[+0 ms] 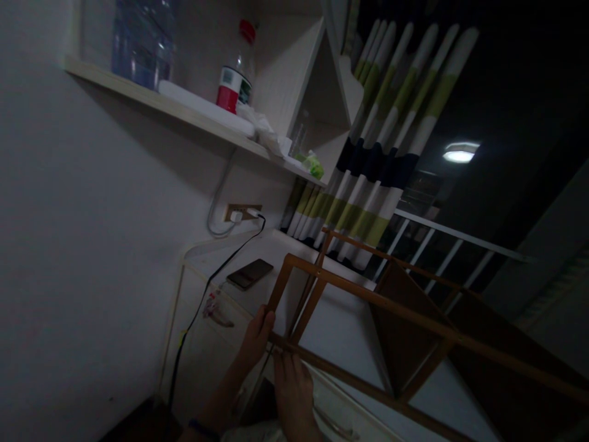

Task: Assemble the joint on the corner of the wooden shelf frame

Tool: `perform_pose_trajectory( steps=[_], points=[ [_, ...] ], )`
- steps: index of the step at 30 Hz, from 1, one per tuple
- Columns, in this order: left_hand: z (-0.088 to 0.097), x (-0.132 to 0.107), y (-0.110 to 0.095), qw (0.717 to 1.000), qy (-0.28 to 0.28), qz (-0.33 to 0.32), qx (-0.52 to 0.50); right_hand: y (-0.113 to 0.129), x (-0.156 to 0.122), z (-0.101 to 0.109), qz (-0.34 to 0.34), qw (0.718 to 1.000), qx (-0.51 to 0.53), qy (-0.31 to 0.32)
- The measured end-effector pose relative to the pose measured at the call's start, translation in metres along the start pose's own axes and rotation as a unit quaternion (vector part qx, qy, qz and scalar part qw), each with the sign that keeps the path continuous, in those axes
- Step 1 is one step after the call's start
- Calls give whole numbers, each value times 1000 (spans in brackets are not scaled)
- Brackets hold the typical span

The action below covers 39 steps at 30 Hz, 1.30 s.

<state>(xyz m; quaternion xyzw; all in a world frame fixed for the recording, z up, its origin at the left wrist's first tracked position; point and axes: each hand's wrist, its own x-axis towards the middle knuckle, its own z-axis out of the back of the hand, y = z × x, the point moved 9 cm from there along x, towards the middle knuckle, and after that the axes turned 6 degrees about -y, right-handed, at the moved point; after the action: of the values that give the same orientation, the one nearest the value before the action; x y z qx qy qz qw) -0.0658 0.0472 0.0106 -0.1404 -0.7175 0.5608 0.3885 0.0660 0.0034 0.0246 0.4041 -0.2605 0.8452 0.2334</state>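
Note:
A brown wooden shelf rack lies tilted on its side, its rails running from the centre to the lower right. My left hand is closed around the short end bar near its lower corner. Just to the right, my right hand has its fingers bent against the lower long rail; its thumb is hidden. Dark brown shelf boards sit between the rails. A phone lies on the white cabinet top, left of the rack's end.
Above, a wall shelf holds a red-capped bottle, a large clear water container and crumpled tissue. A wall socket has plugs, and a black cable hangs down past the cabinet's left side. Striped curtains and a white railing stand behind.

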Motion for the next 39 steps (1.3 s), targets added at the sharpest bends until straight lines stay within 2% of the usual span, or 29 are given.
perform_pose_trajectory(
  steps=[3,9,17,23,30,33,39],
  points=[
    [0,1,1,1000,-2,-1,-14,-3,-5,-6,-14,1000,-10,14],
    [2,0,1,1000,-17,12,4,-10,-13,-10,-35,999,-18,1],
    [-1,0,-7,1000,1,-8,-9,-13,-16,-10,-72,997,24,-14],
    [-1,0,-4,1000,3,-10,-14,-15,-14,-6,-34,999,15,9],
    [1,0,-4,1000,-11,-6,-15,-30,-12,-1,-65,998,9,6],
    [1,0,-3,1000,-11,-11,-12,-30,-13,-3,-56,998,5,18],
    [0,1,6,1000,-12,4,-11,-28,-13,-2,-29,1000,6,-1]
  ],
)
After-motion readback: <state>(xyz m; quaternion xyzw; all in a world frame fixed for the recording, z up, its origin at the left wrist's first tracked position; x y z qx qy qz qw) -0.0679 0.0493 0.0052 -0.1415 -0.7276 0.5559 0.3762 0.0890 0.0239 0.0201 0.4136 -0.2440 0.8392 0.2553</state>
